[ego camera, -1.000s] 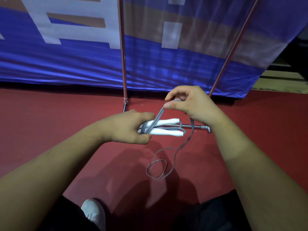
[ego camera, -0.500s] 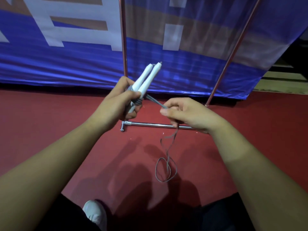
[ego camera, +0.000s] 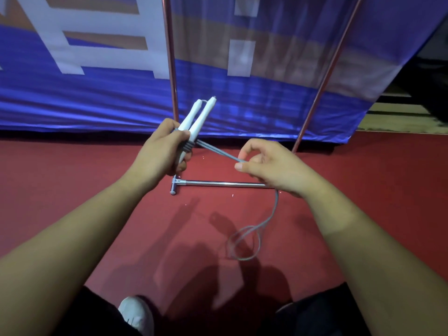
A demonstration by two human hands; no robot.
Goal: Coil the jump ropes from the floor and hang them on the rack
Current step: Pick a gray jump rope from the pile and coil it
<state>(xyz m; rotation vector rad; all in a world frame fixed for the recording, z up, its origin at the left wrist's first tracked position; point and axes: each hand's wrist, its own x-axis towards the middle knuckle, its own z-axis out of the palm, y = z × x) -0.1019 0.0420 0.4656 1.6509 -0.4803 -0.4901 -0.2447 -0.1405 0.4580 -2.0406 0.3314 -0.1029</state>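
Handles (ego camera: 198, 115) gripped together in L hand (ego camera: 157, 146), just above bar (ego camera: 218, 183) of rack, at its left end. Several rope (ego camera: 218, 152) turns are wrapped round them. Rope pinched btw thumb & fingers (ego camera: 249, 147) of R hand (ego camera: 269, 168), above bar's right end, drawn taut. Tail (ego camera: 275, 207) is looped on floor (ego camera: 72, 190) in front of bar. Wrap step: tension to be held, turns laid side by side w/o overlap, slack fed thru pinch, tail checked for tangles. No containers seen.
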